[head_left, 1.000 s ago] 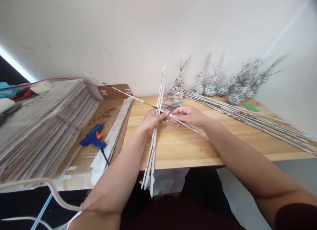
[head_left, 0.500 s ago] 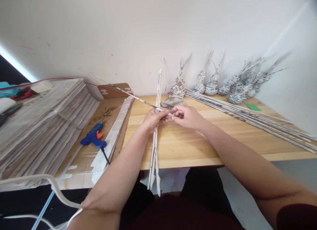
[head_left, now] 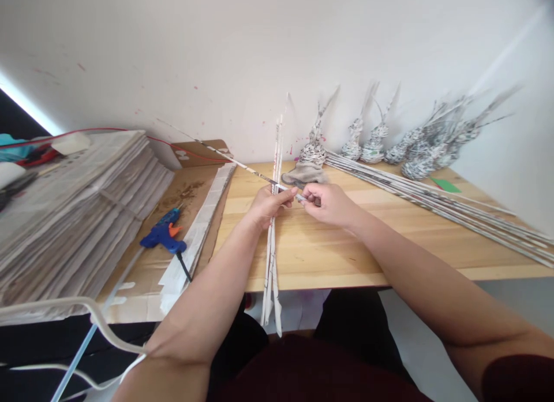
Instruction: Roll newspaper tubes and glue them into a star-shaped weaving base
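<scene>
From where I stand, going by the head view, everything turns on a crossing: a long rolled-newspaper stick [head_left: 236,161] slants from the far left, near the wall, down toward the right, and passes across a thin bundle of rolled-paper sticks [head_left: 272,252] whose long axis runs from the person's lap toward the wall, near ends hanging past the edge of the wooden tabletop [head_left: 329,257]. The crossing sits right at the left hand [head_left: 268,207], which is closed round the bundle, its thumb lying along the slanting stick. The right hand [head_left: 324,203] is just beside it, to the right of the bundle and apart from it, fingertips pinched on the stick's pale near end; exactly how that end is folded or tucked I can't tell, as the fingers hide it. So the left hand is the nearer to the bundle, the right to the stick's short end. A grey cloth [head_left: 305,174] lies just beyond the right hand, and the blue glue gun [head_left: 162,237] rests well off to the left.
</scene>
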The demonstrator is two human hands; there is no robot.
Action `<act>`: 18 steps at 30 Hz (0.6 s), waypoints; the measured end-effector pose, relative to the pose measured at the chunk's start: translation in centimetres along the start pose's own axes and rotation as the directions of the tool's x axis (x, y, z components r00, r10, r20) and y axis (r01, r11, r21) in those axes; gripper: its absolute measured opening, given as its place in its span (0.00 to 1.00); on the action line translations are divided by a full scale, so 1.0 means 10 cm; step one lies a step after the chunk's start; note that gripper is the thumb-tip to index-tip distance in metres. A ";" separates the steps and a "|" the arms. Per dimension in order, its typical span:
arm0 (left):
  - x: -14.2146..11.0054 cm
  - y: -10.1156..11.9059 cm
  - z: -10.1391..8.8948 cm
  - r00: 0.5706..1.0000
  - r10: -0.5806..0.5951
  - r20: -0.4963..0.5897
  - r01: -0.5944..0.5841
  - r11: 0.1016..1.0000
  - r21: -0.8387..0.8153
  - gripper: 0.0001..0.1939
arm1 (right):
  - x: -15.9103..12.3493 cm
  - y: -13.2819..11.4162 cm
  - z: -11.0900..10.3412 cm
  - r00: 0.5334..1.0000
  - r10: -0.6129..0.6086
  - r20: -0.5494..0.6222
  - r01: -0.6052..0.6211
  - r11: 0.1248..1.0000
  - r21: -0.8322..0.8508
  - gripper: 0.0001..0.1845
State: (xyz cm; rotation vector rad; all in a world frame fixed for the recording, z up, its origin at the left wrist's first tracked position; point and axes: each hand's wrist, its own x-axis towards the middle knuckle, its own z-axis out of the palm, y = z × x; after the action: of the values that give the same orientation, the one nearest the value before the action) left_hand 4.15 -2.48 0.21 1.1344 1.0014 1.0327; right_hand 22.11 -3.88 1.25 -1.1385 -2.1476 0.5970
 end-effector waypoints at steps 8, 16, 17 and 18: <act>-0.01 -0.02 0.03 0.998 0.057 -0.038 -0.057 0.998 -0.015 0.21 | 0.01 0.00 0.06 0.988 0.118 0.095 -0.137 0.963 0.230 0.07; -0.01 -0.02 0.06 0.994 0.107 0.006 -0.106 0.992 -0.069 0.23 | 0.03 -0.08 -0.02 0.915 0.275 0.297 -0.387 0.809 0.443 0.13; -0.01 -0.03 0.07 0.993 0.121 0.002 -0.121 0.990 -0.076 0.23 | 0.03 -0.08 -0.03 0.911 0.270 0.313 -0.394 0.794 0.463 0.14; 0.00 -0.03 0.07 0.990 0.138 -0.005 -0.138 0.987 -0.083 0.22 | 0.03 -0.06 -0.03 0.907 0.262 0.330 -0.402 0.773 0.491 0.15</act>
State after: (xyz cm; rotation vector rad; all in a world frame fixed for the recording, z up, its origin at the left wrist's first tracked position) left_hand 4.87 -2.71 -0.02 1.1473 0.8801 1.1740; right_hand 21.84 -3.97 1.97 -1.1561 -1.7657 1.4851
